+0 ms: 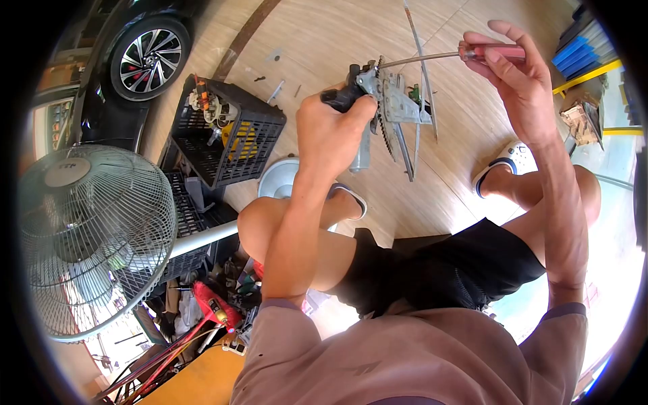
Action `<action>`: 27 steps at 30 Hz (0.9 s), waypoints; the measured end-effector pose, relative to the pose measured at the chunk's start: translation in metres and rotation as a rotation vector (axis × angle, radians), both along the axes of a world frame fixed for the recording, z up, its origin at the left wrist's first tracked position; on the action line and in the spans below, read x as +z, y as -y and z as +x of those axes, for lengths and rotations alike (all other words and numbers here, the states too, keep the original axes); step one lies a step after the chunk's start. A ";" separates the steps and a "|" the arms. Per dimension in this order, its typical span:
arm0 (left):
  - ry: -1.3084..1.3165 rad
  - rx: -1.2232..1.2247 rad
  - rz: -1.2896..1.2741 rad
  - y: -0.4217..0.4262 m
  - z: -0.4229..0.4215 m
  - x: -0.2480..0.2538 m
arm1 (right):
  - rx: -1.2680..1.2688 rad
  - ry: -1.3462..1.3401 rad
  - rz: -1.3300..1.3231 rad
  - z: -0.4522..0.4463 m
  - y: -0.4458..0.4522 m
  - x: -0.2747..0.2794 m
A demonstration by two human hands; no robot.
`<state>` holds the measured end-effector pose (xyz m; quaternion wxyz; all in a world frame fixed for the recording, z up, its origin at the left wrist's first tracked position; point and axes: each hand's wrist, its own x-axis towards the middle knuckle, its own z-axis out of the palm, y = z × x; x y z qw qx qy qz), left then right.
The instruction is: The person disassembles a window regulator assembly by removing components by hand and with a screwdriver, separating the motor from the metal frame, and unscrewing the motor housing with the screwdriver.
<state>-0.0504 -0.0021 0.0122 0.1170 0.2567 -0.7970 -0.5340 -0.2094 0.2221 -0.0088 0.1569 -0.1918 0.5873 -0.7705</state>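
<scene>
My left hand (331, 131) is wrapped round the black motor end (345, 96) of a car window regulator and holds it up above the floor. The regulator has a metal bracket (399, 101), a curved toothed gear (386, 125) and long thin metal arms (425, 67). In my right hand (523, 84) is a screwdriver with a red handle (496, 52), gripped between thumb and fingers. Its shaft (418, 59) points left, and the tip reaches the top of the regulator near the motor. Whether the tip sits in a screw cannot be made out.
A black plastic crate (229, 135) with parts in it stands to the left, behind a large fan (94, 236). A car wheel (150, 57) is at the upper left. Small metal pieces (276, 91) lie on the floor (324, 40). Blue items (584, 50) are at the upper right.
</scene>
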 end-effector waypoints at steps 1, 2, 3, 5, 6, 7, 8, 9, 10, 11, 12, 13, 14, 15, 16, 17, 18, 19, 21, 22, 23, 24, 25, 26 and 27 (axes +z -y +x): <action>-0.002 0.000 -0.002 0.000 0.000 0.000 | 0.007 -0.005 0.095 -0.006 -0.006 -0.005; -0.005 0.001 -0.006 0.000 0.000 0.000 | 0.015 -0.010 0.189 -0.009 -0.009 -0.008; -0.005 0.000 -0.005 0.001 0.001 -0.001 | -0.023 0.018 0.231 -0.008 -0.008 -0.006; -0.005 -0.004 0.001 0.001 0.001 -0.002 | -0.103 0.074 0.317 -0.005 -0.003 -0.002; -0.009 -0.006 -0.002 0.000 0.001 -0.002 | -0.087 0.050 0.197 -0.003 -0.002 -0.002; -0.013 -0.006 -0.007 0.000 0.001 -0.002 | -0.070 0.026 0.077 -0.001 0.000 -0.002; -0.016 -0.005 -0.011 0.000 0.001 -0.002 | -0.052 0.002 -0.043 0.000 0.001 -0.003; -0.008 -0.004 -0.014 0.001 0.002 -0.003 | -0.017 0.004 -0.032 -0.001 0.000 -0.005; -0.001 -0.006 -0.016 0.002 0.001 -0.005 | 0.015 0.004 -0.021 -0.004 -0.004 -0.007; 0.005 -0.008 -0.018 0.003 0.001 -0.006 | 0.046 0.003 -0.009 -0.006 -0.006 -0.008; 0.005 -0.004 -0.017 0.003 0.001 -0.005 | -0.015 0.030 0.117 -0.004 -0.003 -0.002; 0.004 -0.002 -0.015 0.002 0.001 -0.004 | -0.076 0.057 0.243 0.001 0.001 0.007; 0.004 -0.001 -0.013 0.001 0.001 -0.003 | -0.140 0.084 0.370 0.004 0.003 0.012; 0.013 -0.003 -0.010 0.000 0.000 -0.001 | -0.123 0.076 0.264 0.003 0.002 0.009; 0.021 -0.002 -0.007 -0.002 0.000 0.002 | -0.103 0.066 0.157 0.000 0.000 0.001; 0.029 0.002 -0.005 -0.002 0.001 0.004 | -0.081 0.057 0.050 -0.001 0.000 -0.003; 0.025 0.000 -0.011 -0.001 0.001 0.003 | -0.068 0.053 -0.007 0.000 0.002 -0.001; 0.021 -0.003 -0.016 0.000 0.001 0.001 | -0.055 0.049 -0.064 0.004 0.005 0.002; 0.016 -0.008 -0.019 0.001 0.000 0.000 | -0.030 0.030 -0.042 0.003 0.003 0.002; 0.016 -0.008 -0.019 0.001 0.000 0.000 | -0.014 0.015 0.037 0.000 -0.002 0.000; 0.016 -0.007 -0.019 0.001 0.000 0.000 | 0.001 0.001 0.114 -0.002 -0.004 -0.002; 0.011 -0.004 -0.014 0.001 0.000 -0.001 | -0.038 0.025 0.195 -0.002 -0.003 0.001; 0.006 -0.002 -0.009 0.001 0.000 -0.001 | -0.079 0.049 0.276 -0.001 0.000 0.005; 0.001 -0.001 -0.004 0.000 0.000 -0.001 | -0.120 0.073 0.357 0.000 0.001 0.007; 0.006 -0.002 -0.008 0.000 0.000 -0.001 | -0.107 0.046 0.233 -0.001 0.000 0.002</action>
